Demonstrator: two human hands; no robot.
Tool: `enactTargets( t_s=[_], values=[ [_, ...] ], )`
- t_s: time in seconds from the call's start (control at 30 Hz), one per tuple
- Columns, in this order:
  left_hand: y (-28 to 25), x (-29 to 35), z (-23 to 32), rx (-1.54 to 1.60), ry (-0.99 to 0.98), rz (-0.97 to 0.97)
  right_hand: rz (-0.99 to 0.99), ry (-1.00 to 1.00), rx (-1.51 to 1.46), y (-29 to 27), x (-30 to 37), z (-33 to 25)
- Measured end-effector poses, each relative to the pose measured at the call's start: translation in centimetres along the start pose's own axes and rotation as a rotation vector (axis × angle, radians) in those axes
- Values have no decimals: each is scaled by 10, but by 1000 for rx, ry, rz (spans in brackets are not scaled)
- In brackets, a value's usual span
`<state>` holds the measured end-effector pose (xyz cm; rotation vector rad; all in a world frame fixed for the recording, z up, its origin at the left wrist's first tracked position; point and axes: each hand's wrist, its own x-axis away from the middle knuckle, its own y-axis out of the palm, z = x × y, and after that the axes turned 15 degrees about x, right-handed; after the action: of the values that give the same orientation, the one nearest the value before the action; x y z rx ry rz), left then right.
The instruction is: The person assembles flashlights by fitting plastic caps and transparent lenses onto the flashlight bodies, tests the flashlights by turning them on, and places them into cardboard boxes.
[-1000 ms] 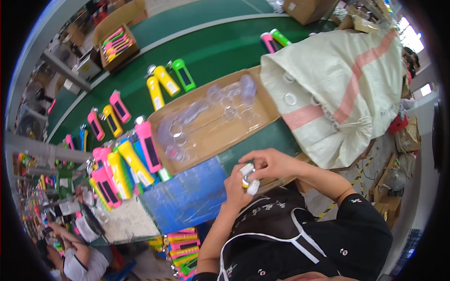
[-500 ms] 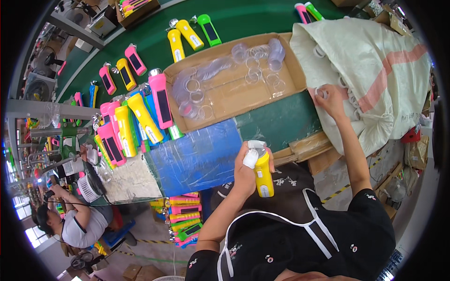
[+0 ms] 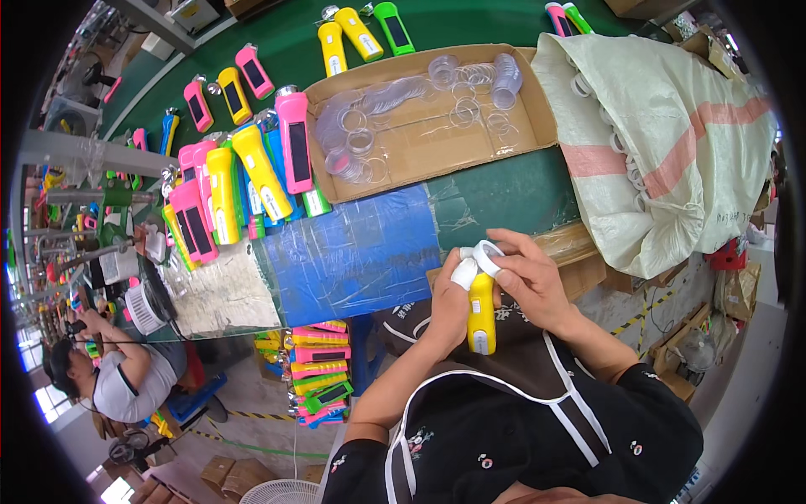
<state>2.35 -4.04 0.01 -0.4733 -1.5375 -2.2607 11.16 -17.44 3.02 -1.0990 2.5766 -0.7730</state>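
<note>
My left hand (image 3: 451, 304) is wrapped round a yellow flashlight (image 3: 481, 317), its head end pointing away from me. White wrapping covers the tips of the thumb and a finger. A white ring (image 3: 487, 257) sits at the flashlight's head, and my right hand (image 3: 535, 281) pinches it from the right. Whether the ring is seated or only resting there I cannot tell. Beyond my hands, a shallow cardboard box (image 3: 437, 178) holds clear round lenses (image 3: 395, 99) and thin clear rings. More white rings (image 3: 631, 172) lie at the mouth of a woven sack (image 3: 680, 134) on the right.
Pink, yellow, blue and green flashlights (image 3: 222, 197) crowd the bench left of the box. A blue sheet (image 3: 353, 260) covers the bench ahead of my left arm. More flashlights (image 3: 321, 370) are stacked below the bench edge. Another person (image 3: 126, 370) works at far left.
My right hand has come from the sack back to the flashlight, bringing a white ring to its head. My left hand still grips the flashlight. The whole view has shifted slightly.
</note>
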Motion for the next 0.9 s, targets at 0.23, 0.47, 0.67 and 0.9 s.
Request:
enactTargets(
  t_s=[0.23,0.47,0.67,0.9],
  values=[
    [-8,8,2,225,13,-59,-183,73,-36,-21,-19,-1],
    [-14,11,22,-462,20,-280,-459,287,-289,-31,-38,-13],
    [-16,14,23,-610,65,-235,-415,248,-395,-24,-25,-3],
    [-34,12,11,-408,89,-278,-453,304,-485,-15,-26,10]
  ],
)
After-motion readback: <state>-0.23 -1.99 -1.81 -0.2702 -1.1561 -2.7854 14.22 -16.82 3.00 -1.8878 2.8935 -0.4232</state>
